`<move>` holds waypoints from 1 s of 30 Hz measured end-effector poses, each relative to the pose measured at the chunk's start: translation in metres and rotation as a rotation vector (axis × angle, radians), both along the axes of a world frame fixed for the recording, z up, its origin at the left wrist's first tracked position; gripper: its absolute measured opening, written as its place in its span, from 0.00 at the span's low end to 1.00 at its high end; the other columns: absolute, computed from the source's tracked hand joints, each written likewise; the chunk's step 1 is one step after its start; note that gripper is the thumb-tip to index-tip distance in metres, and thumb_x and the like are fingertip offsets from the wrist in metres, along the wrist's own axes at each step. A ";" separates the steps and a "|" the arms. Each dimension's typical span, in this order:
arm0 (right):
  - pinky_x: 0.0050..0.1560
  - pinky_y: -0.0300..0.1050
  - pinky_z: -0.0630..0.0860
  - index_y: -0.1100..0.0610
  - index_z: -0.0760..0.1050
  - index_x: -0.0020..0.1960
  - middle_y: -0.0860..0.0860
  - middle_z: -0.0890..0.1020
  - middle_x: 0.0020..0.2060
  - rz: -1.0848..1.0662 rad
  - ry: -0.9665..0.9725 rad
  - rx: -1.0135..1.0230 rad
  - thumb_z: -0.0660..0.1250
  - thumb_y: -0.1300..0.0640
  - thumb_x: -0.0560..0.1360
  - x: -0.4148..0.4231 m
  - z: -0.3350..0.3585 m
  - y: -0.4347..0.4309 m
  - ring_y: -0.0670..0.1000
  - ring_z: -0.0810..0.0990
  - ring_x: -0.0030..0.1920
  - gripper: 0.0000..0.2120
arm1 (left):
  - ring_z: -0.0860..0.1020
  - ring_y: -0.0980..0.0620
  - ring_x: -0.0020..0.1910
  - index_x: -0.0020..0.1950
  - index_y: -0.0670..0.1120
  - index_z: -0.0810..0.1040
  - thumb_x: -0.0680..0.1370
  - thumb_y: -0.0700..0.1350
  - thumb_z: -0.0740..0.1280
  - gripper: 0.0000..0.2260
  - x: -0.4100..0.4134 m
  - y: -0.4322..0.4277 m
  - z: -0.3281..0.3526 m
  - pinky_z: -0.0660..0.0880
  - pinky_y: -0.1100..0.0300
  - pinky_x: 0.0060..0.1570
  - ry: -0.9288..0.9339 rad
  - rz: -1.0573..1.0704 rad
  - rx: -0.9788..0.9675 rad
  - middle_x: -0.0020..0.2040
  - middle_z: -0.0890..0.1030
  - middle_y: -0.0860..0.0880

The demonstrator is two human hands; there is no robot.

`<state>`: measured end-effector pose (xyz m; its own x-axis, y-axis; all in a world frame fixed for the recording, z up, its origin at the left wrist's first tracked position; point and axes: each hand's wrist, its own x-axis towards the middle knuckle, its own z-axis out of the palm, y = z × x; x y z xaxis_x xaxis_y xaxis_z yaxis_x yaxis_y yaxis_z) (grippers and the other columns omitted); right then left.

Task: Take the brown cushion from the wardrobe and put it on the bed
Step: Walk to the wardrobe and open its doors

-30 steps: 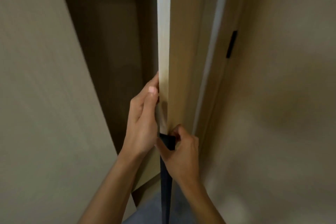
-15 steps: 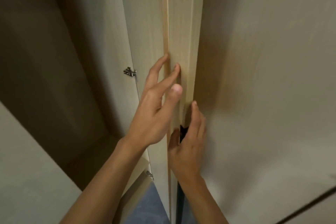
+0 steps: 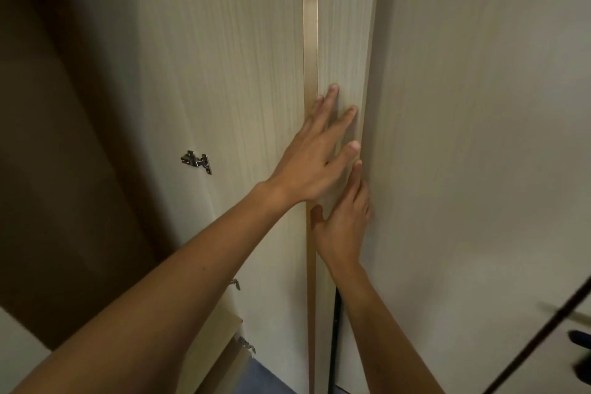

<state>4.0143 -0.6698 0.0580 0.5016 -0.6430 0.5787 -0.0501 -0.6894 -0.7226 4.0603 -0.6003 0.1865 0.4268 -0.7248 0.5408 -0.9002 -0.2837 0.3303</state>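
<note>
A light wood wardrobe door (image 3: pixel 230 80) stands swung wide, seen from its inner face, with a metal hinge (image 3: pixel 196 160) on it. My left hand (image 3: pixel 315 150) lies flat with fingers spread against the door's front edge strip (image 3: pixel 342 41). My right hand (image 3: pixel 343 221) sits just below it, fingers straight, pressed where that edge meets the neighbouring panel (image 3: pixel 463 137). Neither hand holds anything. The dark wardrobe interior (image 3: pixel 64 153) shows at left. No brown cushion or bed is in view.
A pale panel or wall fills the right side. A thin dark line (image 3: pixel 543 336) crosses the lower right corner. Blue floor (image 3: pixel 265 377) shows at the bottom, beside lower hinges (image 3: pixel 246 344) and a drawer-like edge.
The door has swung fully open. Both hands let go of its edge and black handle and now lie flat on it. The view shifted, showing more of the interior.
</note>
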 end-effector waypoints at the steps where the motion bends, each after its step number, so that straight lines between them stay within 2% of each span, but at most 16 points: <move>1: 0.76 0.49 0.56 0.58 0.47 0.84 0.59 0.63 0.78 0.000 0.007 0.009 0.74 0.59 0.73 0.004 0.001 -0.005 0.59 0.63 0.77 0.49 | 0.39 0.47 0.84 0.84 0.47 0.56 0.87 0.53 0.56 0.27 0.003 -0.006 0.002 0.48 0.43 0.82 -0.015 0.011 0.032 0.86 0.40 0.47; 5: 0.77 0.55 0.61 0.58 0.44 0.84 0.61 0.62 0.78 -0.011 0.039 0.017 0.74 0.59 0.73 0.017 0.008 -0.024 0.60 0.64 0.77 0.51 | 0.39 0.44 0.84 0.84 0.46 0.57 0.86 0.49 0.57 0.26 0.015 -0.025 0.008 0.50 0.39 0.81 -0.087 0.059 0.150 0.85 0.38 0.45; 10: 0.76 0.56 0.62 0.57 0.41 0.84 0.62 0.63 0.78 0.008 0.062 0.021 0.75 0.56 0.73 0.029 0.009 -0.043 0.61 0.64 0.76 0.54 | 0.38 0.43 0.84 0.84 0.46 0.57 0.85 0.46 0.59 0.28 0.026 -0.042 0.012 0.52 0.38 0.80 -0.136 0.111 0.237 0.85 0.36 0.44; 14: 0.76 0.52 0.58 0.57 0.41 0.84 0.60 0.62 0.78 0.026 0.065 0.017 0.76 0.54 0.72 0.032 0.005 -0.053 0.59 0.63 0.77 0.55 | 0.37 0.42 0.83 0.84 0.46 0.56 0.84 0.45 0.61 0.29 0.029 -0.050 0.007 0.52 0.38 0.80 -0.149 0.125 0.234 0.85 0.36 0.44; 17: 0.79 0.57 0.56 0.58 0.43 0.84 0.61 0.59 0.80 -0.001 0.062 -0.026 0.76 0.56 0.72 0.031 0.001 -0.052 0.60 0.60 0.79 0.53 | 0.36 0.43 0.83 0.84 0.46 0.55 0.84 0.45 0.61 0.30 0.032 -0.051 0.004 0.52 0.38 0.80 -0.167 0.135 0.239 0.84 0.35 0.44; 20: 0.81 0.60 0.49 0.61 0.49 0.83 0.62 0.52 0.82 -0.032 0.047 -0.121 0.74 0.58 0.72 0.029 -0.008 -0.037 0.58 0.52 0.83 0.49 | 0.38 0.45 0.84 0.84 0.47 0.56 0.84 0.45 0.62 0.30 0.036 -0.045 0.007 0.51 0.41 0.81 -0.157 0.108 0.225 0.85 0.36 0.46; 24: 0.82 0.57 0.44 0.61 0.50 0.83 0.58 0.51 0.83 0.114 -0.037 -0.079 0.71 0.61 0.74 0.028 -0.024 -0.003 0.56 0.49 0.84 0.45 | 0.42 0.47 0.84 0.85 0.47 0.54 0.84 0.45 0.62 0.31 0.040 -0.024 0.012 0.50 0.48 0.82 -0.125 0.105 0.173 0.86 0.43 0.46; 27: 0.82 0.58 0.47 0.58 0.49 0.84 0.56 0.54 0.83 0.274 -0.018 -0.055 0.70 0.61 0.75 0.035 -0.037 0.030 0.55 0.53 0.83 0.44 | 0.44 0.47 0.85 0.85 0.47 0.53 0.84 0.47 0.63 0.32 0.044 0.011 0.007 0.51 0.44 0.82 -0.087 0.211 0.144 0.86 0.46 0.47; 30: 0.82 0.59 0.50 0.57 0.49 0.83 0.54 0.57 0.83 0.409 0.044 -0.047 0.72 0.61 0.75 0.048 -0.049 0.072 0.53 0.57 0.82 0.45 | 0.44 0.47 0.85 0.85 0.48 0.52 0.84 0.50 0.62 0.32 0.048 0.066 -0.001 0.51 0.42 0.81 -0.068 0.371 0.194 0.86 0.47 0.47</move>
